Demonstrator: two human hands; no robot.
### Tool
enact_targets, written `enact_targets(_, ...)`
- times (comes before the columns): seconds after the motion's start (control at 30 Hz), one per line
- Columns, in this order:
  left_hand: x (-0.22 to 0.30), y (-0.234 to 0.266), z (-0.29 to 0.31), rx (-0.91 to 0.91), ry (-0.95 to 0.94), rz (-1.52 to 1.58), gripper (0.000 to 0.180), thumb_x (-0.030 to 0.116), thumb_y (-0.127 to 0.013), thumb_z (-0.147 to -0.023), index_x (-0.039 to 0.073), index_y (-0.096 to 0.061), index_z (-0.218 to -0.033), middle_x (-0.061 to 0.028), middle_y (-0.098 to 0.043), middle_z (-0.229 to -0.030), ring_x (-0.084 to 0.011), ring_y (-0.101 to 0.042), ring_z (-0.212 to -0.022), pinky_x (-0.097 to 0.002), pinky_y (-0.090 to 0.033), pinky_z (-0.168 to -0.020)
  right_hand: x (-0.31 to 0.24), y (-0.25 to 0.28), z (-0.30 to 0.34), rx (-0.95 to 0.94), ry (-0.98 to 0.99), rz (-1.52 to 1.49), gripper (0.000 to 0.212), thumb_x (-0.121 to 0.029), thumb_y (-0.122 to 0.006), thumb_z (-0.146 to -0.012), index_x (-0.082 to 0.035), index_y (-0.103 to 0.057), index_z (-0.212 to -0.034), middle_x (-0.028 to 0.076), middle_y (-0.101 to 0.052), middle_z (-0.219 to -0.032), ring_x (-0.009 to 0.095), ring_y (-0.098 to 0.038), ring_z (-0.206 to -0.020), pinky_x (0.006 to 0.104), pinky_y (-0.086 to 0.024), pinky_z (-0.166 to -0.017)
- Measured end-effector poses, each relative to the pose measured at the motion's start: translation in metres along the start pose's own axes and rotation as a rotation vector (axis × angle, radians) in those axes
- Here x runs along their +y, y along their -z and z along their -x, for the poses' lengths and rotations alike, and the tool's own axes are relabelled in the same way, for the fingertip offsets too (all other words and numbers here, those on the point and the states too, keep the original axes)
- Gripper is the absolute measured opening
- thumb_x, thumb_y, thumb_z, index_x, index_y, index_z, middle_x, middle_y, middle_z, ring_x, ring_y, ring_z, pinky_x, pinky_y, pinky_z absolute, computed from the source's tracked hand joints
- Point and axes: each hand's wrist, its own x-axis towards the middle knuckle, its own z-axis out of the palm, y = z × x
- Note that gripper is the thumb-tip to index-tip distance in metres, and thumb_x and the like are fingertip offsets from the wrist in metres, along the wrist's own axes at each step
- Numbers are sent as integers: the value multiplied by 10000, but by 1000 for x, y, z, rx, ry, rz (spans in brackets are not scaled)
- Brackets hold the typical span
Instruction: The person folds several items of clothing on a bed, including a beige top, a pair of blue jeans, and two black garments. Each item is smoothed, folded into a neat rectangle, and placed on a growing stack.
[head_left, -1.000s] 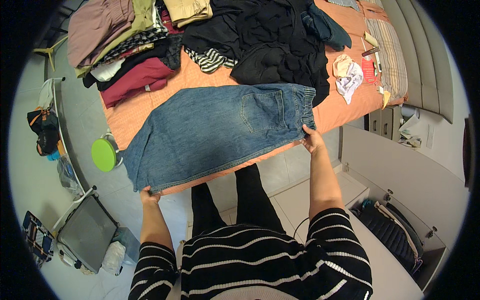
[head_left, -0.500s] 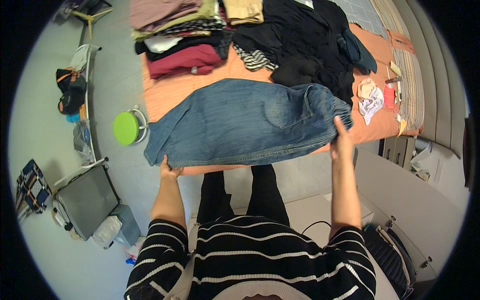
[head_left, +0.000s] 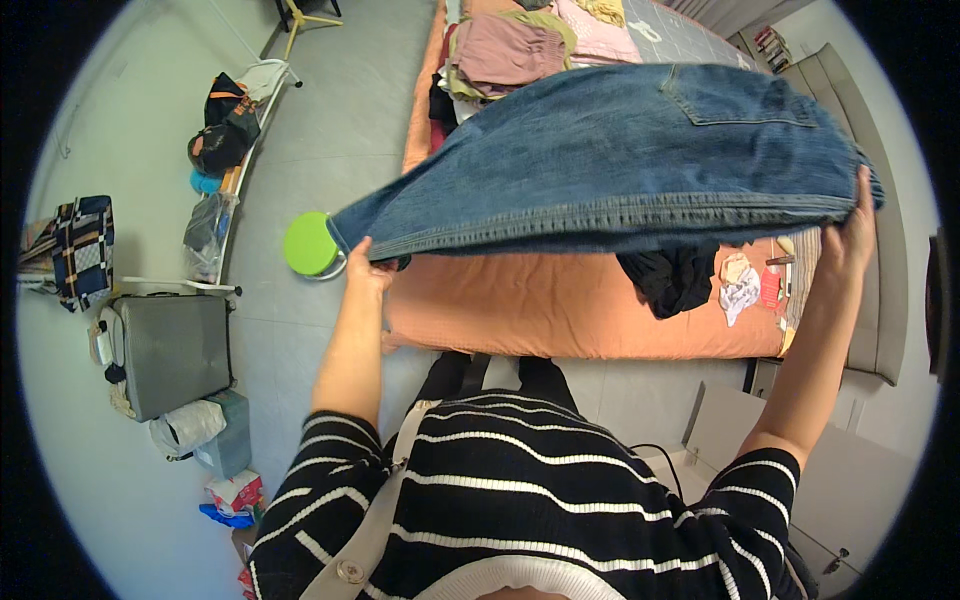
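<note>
A pair of blue jeans (head_left: 620,160), doubled lengthwise, is stretched between my hands above the bed. My left hand (head_left: 370,270) grips the hem end of the legs. At the waistband end, my right hand (head_left: 850,235) is closed on the cloth, with a back pocket showing near it. Behind the jeans a stack of clothes (head_left: 510,50) with a pink garment on top is partly covered. Black clothing (head_left: 670,285) shows below the jeans' lower edge, and the rest of it is hidden.
The bed (head_left: 540,310) has an orange cover. Small pale cloths (head_left: 738,290) lie at its right. A green round stool (head_left: 311,244) stands at the bed's left. Along the left wall are a rack (head_left: 240,165) and a grey suitcase (head_left: 180,350).
Both hands have lifted the jeans up off the bed, away from me and toward the right. The jeans now hide much of the clothing behind them. My view has shifted too.
</note>
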Motion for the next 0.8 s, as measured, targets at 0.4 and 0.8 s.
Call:
enact_targets(0.4,43,-56,37,-233,-291,-173,157,150,-623,-898,34,-574,-991,-94,-618,-940,-235,-623,-822,-411,-530,-736,157,119,-41,100,-492,48,279,-238,-601,-911,-14,-589,-1078,134,-655,-1023,303,-640,-905,514,-505,-821)
enact_targets(0.8,-108,-13,49,-358,-130,-437,363,191,-646,-893,17,-500,-1176,-122,-568,-1148,-270,-580,-999,-444,-473,-881,265,346,-98,570,-105,515,347,-150,-674,-800,17,-576,-1087,146,-650,-981,263,-642,-844,381,-518,-763)
